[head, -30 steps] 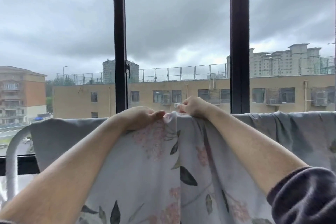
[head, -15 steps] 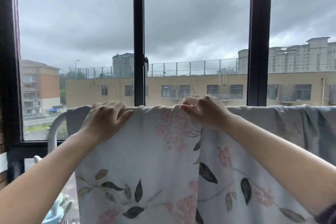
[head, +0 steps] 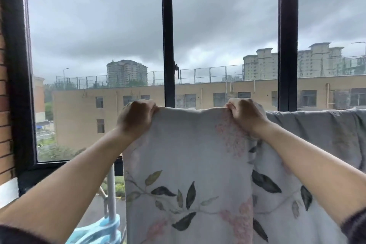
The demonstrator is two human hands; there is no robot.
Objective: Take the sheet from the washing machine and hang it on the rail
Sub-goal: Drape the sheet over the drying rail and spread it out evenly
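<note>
1. Centre frame: the fingers (head: 151, 106) of the left hand (head: 136, 120) curl over the top fold of the sheet (head: 188, 156) and grip it, knuckles to the camera. Right of centre, the fingers (head: 232, 106) of the right hand (head: 246, 118) pinch the same fold.
2. Between the two hands the fold runs level and fairly taut, and the floral sheet hangs down through the lower centre of the frame. The rail is hidden under the fold.
3. The step appears to be spreading the sheet along the rail. It is best done with both grips kept right on the fold and drawn apart evenly, so that the top edge stays straight.
4. Under the right wrist a vertical crease gathers the cloth, and this side likely needs the most smoothing. The grey cloth (head: 316, 130) at right lies draped at the same height. Whether it is part of the same sheet cannot be told.
5. At lower left, a white upright (head: 111, 194) stands just beside the sheet's left edge, above a blue plastic hanger (head: 99, 231). Any pull leftward should probably stop short of it.
6. Behind, the dark window frame (head: 168, 35) rises from centre to the upper frame.
</note>
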